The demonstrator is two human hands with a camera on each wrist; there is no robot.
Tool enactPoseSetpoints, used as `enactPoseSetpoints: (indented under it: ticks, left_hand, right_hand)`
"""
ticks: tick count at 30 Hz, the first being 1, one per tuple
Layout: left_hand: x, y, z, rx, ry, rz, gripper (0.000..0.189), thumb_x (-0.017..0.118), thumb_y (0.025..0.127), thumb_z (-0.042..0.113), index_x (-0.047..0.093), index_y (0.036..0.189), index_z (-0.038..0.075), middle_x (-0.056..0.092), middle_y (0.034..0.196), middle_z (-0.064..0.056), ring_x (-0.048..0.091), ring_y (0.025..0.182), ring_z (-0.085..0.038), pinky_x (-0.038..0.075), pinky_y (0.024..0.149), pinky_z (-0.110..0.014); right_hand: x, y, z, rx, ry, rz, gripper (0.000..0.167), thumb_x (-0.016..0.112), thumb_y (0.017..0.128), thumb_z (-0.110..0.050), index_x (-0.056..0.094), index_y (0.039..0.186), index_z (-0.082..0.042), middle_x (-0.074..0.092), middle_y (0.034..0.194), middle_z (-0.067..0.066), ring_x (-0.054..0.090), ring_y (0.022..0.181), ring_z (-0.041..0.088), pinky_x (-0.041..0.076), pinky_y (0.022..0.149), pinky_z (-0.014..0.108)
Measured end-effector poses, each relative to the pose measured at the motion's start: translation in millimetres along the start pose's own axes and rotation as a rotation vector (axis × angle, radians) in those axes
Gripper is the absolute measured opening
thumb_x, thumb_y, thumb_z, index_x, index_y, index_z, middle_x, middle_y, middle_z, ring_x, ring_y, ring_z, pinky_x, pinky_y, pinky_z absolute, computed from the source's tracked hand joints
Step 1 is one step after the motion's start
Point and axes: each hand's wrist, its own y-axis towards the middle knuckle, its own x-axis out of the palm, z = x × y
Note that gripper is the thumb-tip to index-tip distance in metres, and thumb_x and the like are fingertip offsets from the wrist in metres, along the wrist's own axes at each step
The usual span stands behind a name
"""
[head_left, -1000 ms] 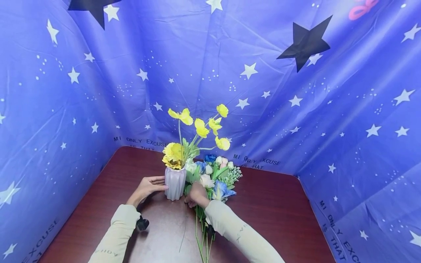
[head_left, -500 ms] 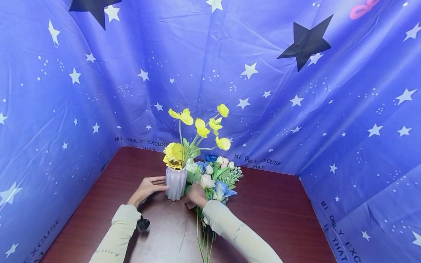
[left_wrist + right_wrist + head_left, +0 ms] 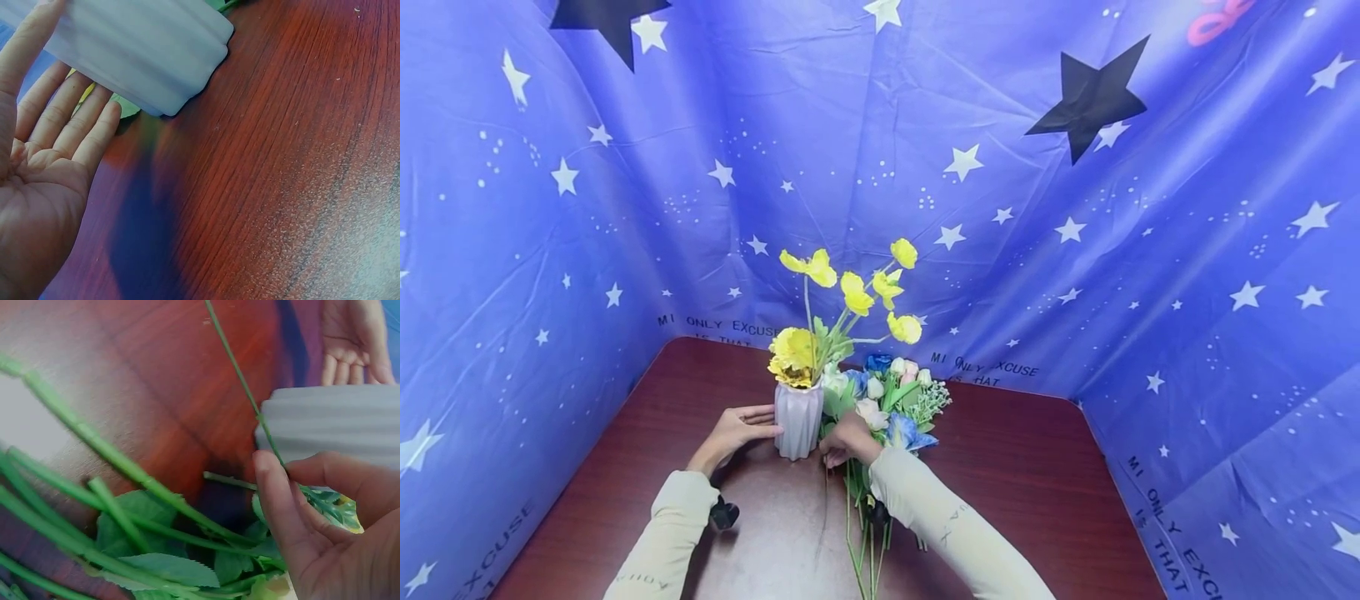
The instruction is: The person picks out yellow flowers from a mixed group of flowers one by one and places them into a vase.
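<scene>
A pale lilac fluted vase (image 3: pixel 798 423) stands upright on the table with yellow flowers (image 3: pixel 855 293) in it. My left hand (image 3: pixel 737 433) touches the vase's left side with straight fingers. In the left wrist view, the thumb lies along the vase (image 3: pixel 144 50) and the other fingers reach behind it. To the right of the vase, my right hand (image 3: pixel 850 440) pinches a thin green stem (image 3: pixel 237 369) between thumb and index finger, as the right wrist view shows. Whatever tops this stem is hidden behind the hand and leaves.
Blue, white and pink flowers (image 3: pixel 907 432) lie in a pile to the right of the vase, their green stems (image 3: pixel 854 533) pointing toward me. The reddish-brown table (image 3: pixel 1022 467) is enclosed by blue star-printed cloth (image 3: pixel 880 167).
My right hand has shifted slightly, and a bit of the pinched stem now shows below it, with its thin shadow moved. My left hand and the vase keep their places.
</scene>
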Motion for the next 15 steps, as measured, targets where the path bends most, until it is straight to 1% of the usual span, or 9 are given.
enactPoseSetpoints:
  ticks: [3, 5, 7, 9, 11, 13, 14, 15]
  left_hand:
    - [-0.1, -0.9, 0.1, 0.001, -0.006, 0.001, 0.062, 0.085, 0.082, 0.008, 0.059, 0.135, -0.012, 0.06, 0.138, -0.028, 0.065, 0.124, -0.031, 0.06, 0.093, -0.025]
    - [-0.1, -1.2, 0.4, 0.004, -0.003, -0.002, 0.063, 0.085, 0.082, 0.009, 0.058, 0.135, -0.012, 0.06, 0.138, -0.028, 0.064, 0.125, -0.031, 0.06, 0.093, -0.026]
    - [0.0, -1.4, 0.8, 0.006, 0.005, -0.007, 0.063, 0.085, 0.083, 0.01, 0.058, 0.136, -0.011, 0.06, 0.139, -0.028, 0.063, 0.126, -0.032, 0.06, 0.094, -0.026]
    - [0.1, -1.3, 0.9, 0.005, 0.004, -0.009, 0.063, 0.085, 0.083, 0.01, 0.058, 0.136, -0.011, 0.059, 0.139, -0.028, 0.063, 0.126, -0.032, 0.06, 0.094, -0.026]
    - [0.0, -1.1, 0.7, 0.005, 0.006, -0.01, 0.063, 0.085, 0.082, 0.01, 0.058, 0.135, -0.011, 0.06, 0.139, -0.028, 0.064, 0.125, -0.032, 0.06, 0.094, -0.026]
    - [0.1, -1.1, 0.6, 0.004, 0.004, -0.009, 0.063, 0.085, 0.082, 0.01, 0.059, 0.135, -0.012, 0.06, 0.138, -0.028, 0.064, 0.125, -0.031, 0.06, 0.094, -0.026]
    - [0.0, -1.0, 0.4, 0.004, 0.003, -0.009, 0.063, 0.085, 0.082, 0.01, 0.059, 0.135, -0.012, 0.06, 0.138, -0.028, 0.064, 0.124, -0.03, 0.06, 0.093, -0.026]
    - [-0.1, -0.9, 0.4, 0.003, 0.002, -0.008, 0.063, 0.085, 0.082, 0.009, 0.059, 0.135, -0.012, 0.06, 0.138, -0.028, 0.064, 0.124, -0.03, 0.06, 0.093, -0.026]
  right_hand:
    - [-5.8, 3.8, -1.4, 0.051, 0.159, -0.12, 0.006, 0.066, 0.079, 0.015, 0.068, 0.082, 0.02, 0.066, 0.054, 0.014, 0.056, 0.04, 0.013, 0.064, 0.057, 0.03]
    - [-9.6, 8.0, -1.1, 0.067, 0.198, -0.18, 0.007, 0.065, 0.083, 0.014, 0.069, 0.084, 0.02, 0.063, 0.052, 0.009, 0.057, 0.041, 0.012, 0.06, 0.051, 0.023]
    - [-14.5, 11.4, -1.2, 0.093, 0.225, -0.235, 0.009, 0.064, 0.087, 0.013, 0.072, 0.088, 0.018, 0.065, 0.054, 0.009, 0.059, 0.044, 0.011, 0.058, 0.049, 0.019]
    - [-20.7, 13.5, -1.0, 0.113, 0.24, -0.278, 0.011, 0.064, 0.09, 0.011, 0.073, 0.094, 0.017, 0.072, 0.065, 0.014, 0.062, 0.047, 0.01, 0.058, 0.051, 0.017]
    - [-27.3, 15.7, -1.9, 0.149, 0.256, -0.339, 0.014, 0.062, 0.094, 0.01, 0.072, 0.101, 0.017, 0.075, 0.073, 0.016, 0.064, 0.052, 0.01, 0.059, 0.056, 0.015]
    - [-33.3, 17.9, -2.1, 0.176, 0.287, -0.389, 0.02, 0.06, 0.096, 0.009, 0.069, 0.113, 0.017, 0.077, 0.092, 0.021, 0.067, 0.058, 0.01, 0.061, 0.062, 0.015]
    - [-35.7, 19.4, -1.8, 0.184, 0.305, -0.405, 0.024, 0.059, 0.097, 0.009, 0.066, 0.118, 0.017, 0.076, 0.102, 0.024, 0.068, 0.061, 0.012, 0.062, 0.066, 0.016]
    - [-37.7, 20.9, -1.8, 0.197, 0.322, -0.422, 0.026, 0.057, 0.098, 0.009, 0.064, 0.122, 0.017, 0.074, 0.108, 0.026, 0.069, 0.065, 0.013, 0.062, 0.07, 0.017]
